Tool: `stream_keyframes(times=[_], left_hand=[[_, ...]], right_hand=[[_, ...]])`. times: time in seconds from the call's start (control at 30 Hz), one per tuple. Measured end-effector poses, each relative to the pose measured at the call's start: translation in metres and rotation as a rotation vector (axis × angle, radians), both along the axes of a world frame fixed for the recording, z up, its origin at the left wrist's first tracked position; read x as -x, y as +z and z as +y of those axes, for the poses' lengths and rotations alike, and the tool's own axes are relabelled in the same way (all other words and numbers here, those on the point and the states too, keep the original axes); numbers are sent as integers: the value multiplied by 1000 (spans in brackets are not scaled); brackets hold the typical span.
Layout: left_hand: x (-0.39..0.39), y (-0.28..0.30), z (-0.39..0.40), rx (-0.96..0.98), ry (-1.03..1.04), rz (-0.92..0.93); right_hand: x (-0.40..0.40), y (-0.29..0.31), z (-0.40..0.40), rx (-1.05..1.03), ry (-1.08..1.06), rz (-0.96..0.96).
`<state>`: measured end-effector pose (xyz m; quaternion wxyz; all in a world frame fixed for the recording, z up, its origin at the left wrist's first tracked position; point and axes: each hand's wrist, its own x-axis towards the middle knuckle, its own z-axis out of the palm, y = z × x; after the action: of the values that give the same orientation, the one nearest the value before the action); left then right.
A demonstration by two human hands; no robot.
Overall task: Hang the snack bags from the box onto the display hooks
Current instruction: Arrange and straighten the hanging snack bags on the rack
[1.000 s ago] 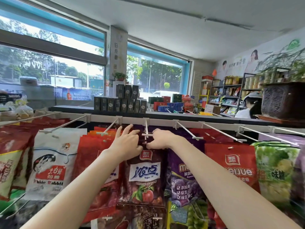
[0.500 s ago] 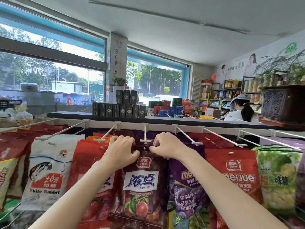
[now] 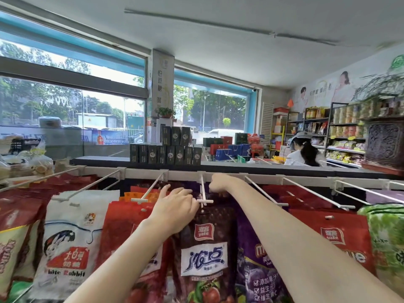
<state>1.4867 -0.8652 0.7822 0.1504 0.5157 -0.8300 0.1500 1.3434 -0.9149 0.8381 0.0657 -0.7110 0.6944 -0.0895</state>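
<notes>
A small shop with wide windows (image 3: 72, 110) and stocked shelves (image 3: 345, 130) on the right; a person in a white cap (image 3: 302, 147) stands beyond the dark shelf top where black boxes (image 3: 166, 147) are stacked. In front runs a white rail (image 3: 218, 171) of display hooks hung with snack bags. The left hand (image 3: 175, 207) holds the top edge of the dark red snack bag (image 3: 204, 248), fingers (image 3: 185, 193) curled over it beside the tip of the centre hook (image 3: 203, 193), on which the bag hangs. The right hand (image 3: 218, 182) reaches farther back along that hook near the rail, curled; whether it pinches anything I cannot tell. A White Rabbit bag (image 3: 70, 243) hangs to the left, a purple bag (image 3: 258, 259) just right.
</notes>
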Motion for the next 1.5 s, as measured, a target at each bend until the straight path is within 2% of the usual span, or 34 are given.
stream_keyframes(times=[0.1, 0.23, 0.57, 0.7, 0.8, 0.97, 1.17, 1.3, 1.4, 1.5], left_hand=[[-1, 1, -3, 1, 2, 4], [-2, -4, -2, 77, 18, -130], [-1, 1, 10, 93, 97, -234], [-1, 2, 12, 90, 125, -235], [-3, -1, 15, 161, 122, -193], [-13, -14, 20, 374, 59, 104], [-26, -34, 30, 432, -80, 337], [-26, -53, 42, 498, -139, 241], [-28, -57, 49, 408, -144, 188], [-28, -48, 55, 370, -127, 227]], right_hand=[[1, 2, -10, -67, -14, -98], [3, 3, -11, -89, -31, -264], [14, 20, 25, -172, 15, -238], [6, 16, 44, -78, -7, -168], [-2, 9, 61, 63, 16, -109], [1, -21, 107, 419, 116, -97], [1, -58, 127, 389, 196, 199], [-4, -69, 125, 440, 154, 314], [-8, -71, 124, 456, 126, 318], [-9, -69, 125, 482, 102, 347]])
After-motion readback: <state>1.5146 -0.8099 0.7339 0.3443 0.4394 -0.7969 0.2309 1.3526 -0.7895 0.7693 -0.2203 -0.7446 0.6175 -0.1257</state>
